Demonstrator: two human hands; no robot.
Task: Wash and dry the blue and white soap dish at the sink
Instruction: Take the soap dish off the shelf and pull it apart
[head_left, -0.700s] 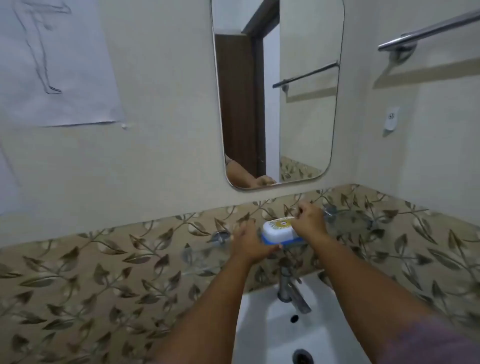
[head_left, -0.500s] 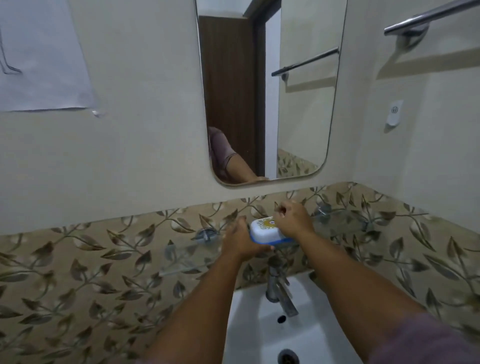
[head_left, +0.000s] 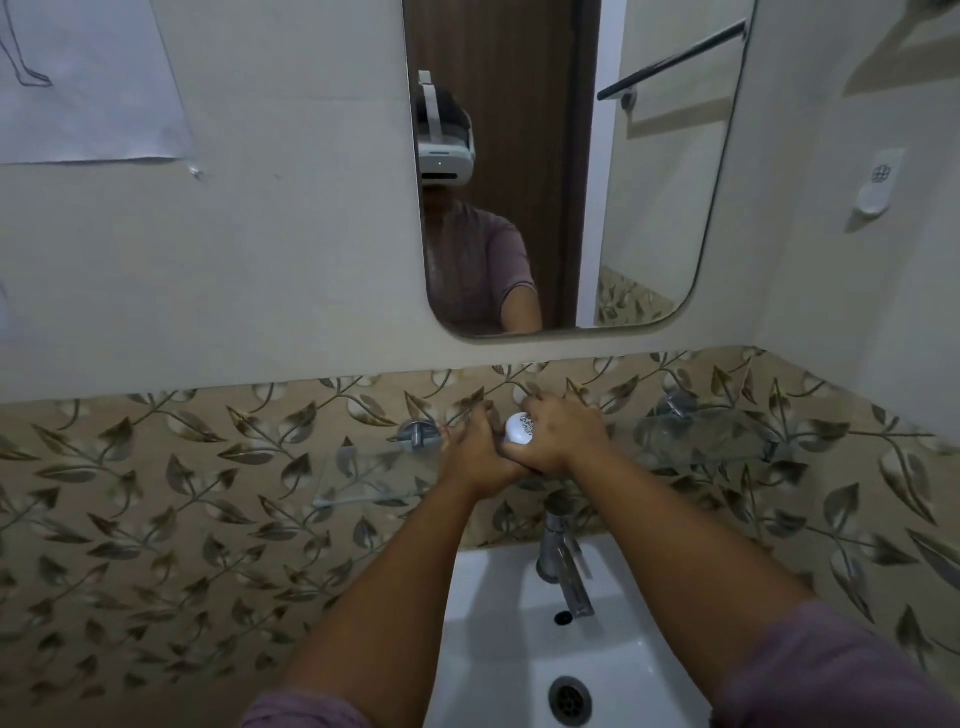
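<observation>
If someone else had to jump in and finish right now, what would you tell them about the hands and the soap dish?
Left hand: curled round the near side of the white plastic soap dish, holding it.
Right hand: gripping the same dish from the right and over the top.
The dish is held up at the level of the clear glass wall shelf, above the chrome tap and the white ceramic sink. Only its white end shows; the rest is hidden by the hands.
Done: dish picked up.
Left: no water is running, so wash it, then dry it.

No legible text; soap dish print unreadable
</observation>
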